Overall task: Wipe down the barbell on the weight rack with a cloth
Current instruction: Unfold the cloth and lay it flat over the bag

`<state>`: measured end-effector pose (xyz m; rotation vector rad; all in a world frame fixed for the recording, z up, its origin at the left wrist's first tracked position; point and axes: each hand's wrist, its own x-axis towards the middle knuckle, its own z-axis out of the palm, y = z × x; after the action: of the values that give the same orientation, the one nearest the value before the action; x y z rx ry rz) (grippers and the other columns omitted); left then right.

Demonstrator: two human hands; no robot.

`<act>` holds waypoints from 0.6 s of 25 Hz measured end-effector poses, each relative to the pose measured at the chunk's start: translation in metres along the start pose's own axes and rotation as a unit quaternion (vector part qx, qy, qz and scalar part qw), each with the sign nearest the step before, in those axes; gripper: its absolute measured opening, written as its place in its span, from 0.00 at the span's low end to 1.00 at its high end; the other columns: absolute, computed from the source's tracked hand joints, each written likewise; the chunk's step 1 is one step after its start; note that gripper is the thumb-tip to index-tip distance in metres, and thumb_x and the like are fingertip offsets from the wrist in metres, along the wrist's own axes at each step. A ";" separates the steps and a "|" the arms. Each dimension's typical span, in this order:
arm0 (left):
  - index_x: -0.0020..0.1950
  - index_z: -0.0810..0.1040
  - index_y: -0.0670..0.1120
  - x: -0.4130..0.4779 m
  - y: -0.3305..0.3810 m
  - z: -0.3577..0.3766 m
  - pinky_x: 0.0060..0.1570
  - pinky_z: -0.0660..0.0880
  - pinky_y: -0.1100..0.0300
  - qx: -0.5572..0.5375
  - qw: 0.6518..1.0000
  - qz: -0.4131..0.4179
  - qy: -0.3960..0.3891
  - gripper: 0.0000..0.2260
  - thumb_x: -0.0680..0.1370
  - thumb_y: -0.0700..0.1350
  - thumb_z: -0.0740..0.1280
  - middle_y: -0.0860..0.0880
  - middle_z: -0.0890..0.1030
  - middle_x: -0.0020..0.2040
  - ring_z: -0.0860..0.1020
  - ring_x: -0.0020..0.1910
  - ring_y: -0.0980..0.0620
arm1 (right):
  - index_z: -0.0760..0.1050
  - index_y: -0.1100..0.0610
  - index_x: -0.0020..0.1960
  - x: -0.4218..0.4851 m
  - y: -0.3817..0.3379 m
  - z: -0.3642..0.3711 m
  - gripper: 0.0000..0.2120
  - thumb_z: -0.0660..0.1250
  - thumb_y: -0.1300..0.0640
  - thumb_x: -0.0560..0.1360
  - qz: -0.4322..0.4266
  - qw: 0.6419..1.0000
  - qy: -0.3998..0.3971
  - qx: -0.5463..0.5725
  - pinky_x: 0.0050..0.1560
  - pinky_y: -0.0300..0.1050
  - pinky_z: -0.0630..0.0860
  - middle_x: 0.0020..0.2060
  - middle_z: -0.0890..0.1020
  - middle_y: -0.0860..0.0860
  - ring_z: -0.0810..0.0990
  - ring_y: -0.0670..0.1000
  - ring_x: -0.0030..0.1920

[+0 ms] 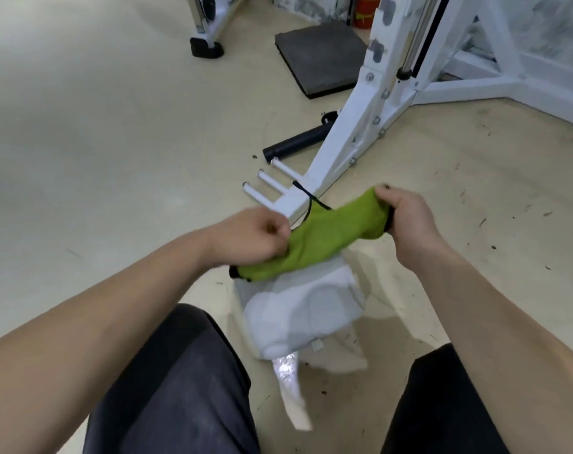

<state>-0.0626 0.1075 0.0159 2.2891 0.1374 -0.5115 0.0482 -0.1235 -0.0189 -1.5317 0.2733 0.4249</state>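
Black machine foot (206, 49) under a white leg, upper left, on the beige floor (82, 126). Left hand (255, 234): fingers curled, pinching the near end of the green cloth (327, 237). Three white pegs (265, 183) project from the base of the weight rack (371, 113). Just above them, a black bar end (295, 144) pokes out from behind the upright, low near the floor. Grey mat (324, 57) lies beyond. The cloth, black-edged, is stretched in the air between both hands, above a white fabric bundle (304, 316) and clear of the bar. Rack uprights are white and bolted, centre-right. Right hand (406, 217): clamped on the cloth's far end. The hands are apart.
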 end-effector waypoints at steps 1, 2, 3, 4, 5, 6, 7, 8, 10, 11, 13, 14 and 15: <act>0.39 0.75 0.46 -0.002 -0.014 0.023 0.33 0.69 0.61 0.051 0.997 -0.010 -0.065 0.06 0.74 0.37 0.65 0.54 0.73 0.32 0.70 0.32 0.54 | 0.82 0.60 0.48 -0.003 0.021 -0.003 0.06 0.68 0.59 0.77 0.027 0.998 0.008 -0.060 0.45 0.45 0.75 0.42 0.82 0.54 0.81 0.54 0.45; 0.41 0.74 0.46 -0.004 -0.028 0.045 0.33 0.68 0.60 0.090 0.988 -0.020 -0.121 0.05 0.74 0.37 0.65 0.53 0.73 0.34 0.70 0.34 0.52 | 0.82 0.63 0.46 -0.007 0.041 -0.007 0.06 0.69 0.61 0.76 0.052 0.990 0.004 -0.127 0.40 0.44 0.71 0.37 0.79 0.55 0.77 0.54 0.40; 0.44 0.74 0.47 -0.006 -0.040 0.064 0.34 0.67 0.60 0.109 0.978 -0.035 -0.172 0.05 0.75 0.37 0.65 0.52 0.73 0.36 0.70 0.36 0.51 | 0.80 0.62 0.42 -0.010 0.058 -0.013 0.04 0.69 0.61 0.74 0.075 0.978 -0.018 -0.191 0.37 0.45 0.67 0.34 0.75 0.55 0.73 0.54 0.37; 0.49 0.75 0.47 -0.008 -0.047 0.080 0.34 0.68 0.60 0.117 0.968 -0.052 -0.216 0.06 0.76 0.37 0.65 0.52 0.73 0.38 0.72 0.38 0.50 | 0.75 0.59 0.37 -0.013 0.070 -0.017 0.06 0.69 0.61 0.71 0.101 0.962 -0.052 -0.247 0.35 0.46 0.63 0.32 0.72 0.54 0.69 0.53 0.35; 0.55 0.76 0.48 -0.009 -0.052 0.091 0.36 0.69 0.60 0.118 0.959 -0.066 -0.250 0.08 0.77 0.38 0.65 0.52 0.74 0.40 0.73 0.40 0.50 | 0.69 0.57 0.34 -0.014 0.078 -0.020 0.10 0.68 0.61 0.71 0.123 0.944 -0.092 -0.292 0.34 0.46 0.60 0.31 0.69 0.53 0.66 0.53 0.34; 0.58 0.76 0.49 -0.008 -0.054 0.096 0.37 0.70 0.60 0.113 0.953 -0.075 -0.271 0.09 0.79 0.40 0.66 0.52 0.75 0.42 0.74 0.42 0.50 | 0.65 0.56 0.33 -0.013 0.083 -0.022 0.12 0.66 0.61 0.71 0.135 0.926 -0.123 -0.329 0.33 0.46 0.59 0.31 0.68 0.52 0.65 0.53 0.33; 0.57 0.76 0.50 -0.006 -0.056 0.098 0.37 0.69 0.59 0.101 0.952 -0.078 -0.278 0.08 0.80 0.41 0.66 0.53 0.75 0.42 0.74 0.42 0.50 | 0.63 0.55 0.33 -0.010 0.087 -0.024 0.14 0.65 0.63 0.73 0.138 0.913 -0.141 -0.358 0.32 0.45 0.58 0.31 0.68 0.52 0.66 0.53 0.32; 0.55 0.75 0.51 -0.003 -0.058 0.097 0.37 0.69 0.60 0.087 0.954 -0.077 -0.277 0.06 0.80 0.42 0.66 0.53 0.75 0.42 0.73 0.41 0.51 | 0.64 0.55 0.33 -0.006 0.089 -0.023 0.14 0.64 0.63 0.74 0.135 0.905 -0.145 -0.375 0.32 0.45 0.59 0.31 0.69 0.52 0.67 0.53 0.32; 0.48 0.73 0.55 0.008 -0.068 0.089 0.38 0.70 0.60 0.075 0.967 -0.072 -0.234 0.07 0.80 0.42 0.66 0.53 0.76 0.41 0.73 0.40 0.52 | 0.69 0.57 0.36 0.002 0.092 -0.020 0.11 0.63 0.60 0.77 0.104 0.911 -0.125 -0.380 0.32 0.43 0.62 0.32 0.72 0.51 0.70 0.52 0.33; 0.46 0.72 0.55 0.014 -0.073 0.082 0.39 0.71 0.60 0.077 0.976 -0.070 -0.191 0.08 0.79 0.41 0.65 0.52 0.78 0.43 0.75 0.41 0.51 | 0.72 0.58 0.39 0.008 0.096 -0.019 0.10 0.63 0.57 0.78 0.079 0.921 -0.103 -0.367 0.34 0.43 0.64 0.34 0.73 0.51 0.71 0.52 0.34; 0.47 0.75 0.54 0.027 -0.081 0.070 0.41 0.71 0.60 0.094 0.991 -0.064 -0.076 0.07 0.79 0.40 0.64 0.50 0.81 0.46 0.77 0.45 0.49 | 0.75 0.62 0.47 0.021 0.106 -0.016 0.13 0.63 0.52 0.79 0.030 0.945 -0.040 -0.325 0.39 0.45 0.67 0.38 0.75 0.52 0.73 0.53 0.38; 0.50 0.77 0.53 0.032 -0.084 0.065 0.43 0.71 0.59 0.100 0.993 -0.064 -0.021 0.07 0.80 0.40 0.63 0.51 0.81 0.47 0.78 0.47 0.49 | 0.75 0.63 0.49 0.028 0.108 -0.015 0.14 0.63 0.51 0.80 0.008 0.952 -0.012 -0.306 0.41 0.46 0.69 0.39 0.75 0.52 0.74 0.54 0.40; 0.53 0.79 0.51 0.038 -0.089 0.062 0.44 0.70 0.59 0.098 0.992 -0.070 0.028 0.07 0.80 0.41 0.63 0.52 0.81 0.47 0.78 0.48 0.47 | 0.75 0.63 0.50 0.035 0.111 -0.012 0.15 0.63 0.50 0.80 -0.009 0.957 0.007 -0.291 0.42 0.47 0.71 0.39 0.76 0.52 0.75 0.56 0.42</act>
<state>-0.0701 0.1232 -0.0975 2.4996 0.2884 -0.5530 0.0327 -0.1332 -0.1340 -2.1126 0.1489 0.5081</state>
